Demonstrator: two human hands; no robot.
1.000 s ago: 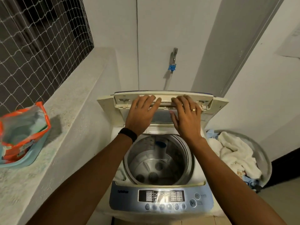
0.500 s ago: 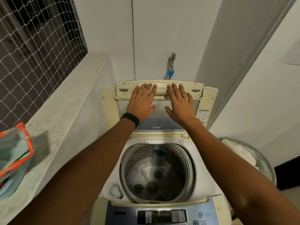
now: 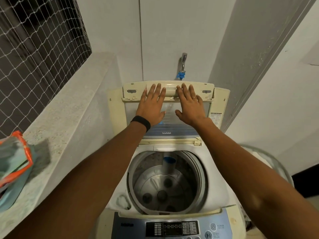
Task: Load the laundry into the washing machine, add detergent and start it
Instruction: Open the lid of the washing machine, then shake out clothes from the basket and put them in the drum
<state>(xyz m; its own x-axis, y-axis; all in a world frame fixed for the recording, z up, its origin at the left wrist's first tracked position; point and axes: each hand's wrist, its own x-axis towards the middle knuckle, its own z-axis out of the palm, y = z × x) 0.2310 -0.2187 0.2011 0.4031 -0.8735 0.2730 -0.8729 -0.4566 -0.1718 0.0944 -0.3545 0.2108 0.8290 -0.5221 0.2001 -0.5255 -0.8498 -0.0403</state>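
A top-loading washing machine stands in front of me with its cream lid (image 3: 205, 94) folded up against the back wall. My left hand (image 3: 151, 104) and my right hand (image 3: 189, 104) lie flat on the raised lid, fingers straight, side by side. Below them the steel drum (image 3: 165, 181) is open and holds no clothes. The blue control panel (image 3: 172, 228) runs along the front edge. A laundry basket (image 3: 269, 163) with white cloth shows at the right, partly behind my right arm. An orange and teal detergent pouch (image 3: 15, 163) sits on the ledge at the left.
A grey concrete ledge (image 3: 69, 121) runs along the left under a netted window (image 3: 34, 45). A tap with a blue fitting (image 3: 182, 69) sticks out of the wall just above the lid. White walls close in behind and to the right.
The lid has swung from half-raised to fully upright against the wall, pushed by both hands. My view has moved closer, so the basket and pouch slid toward the edges.
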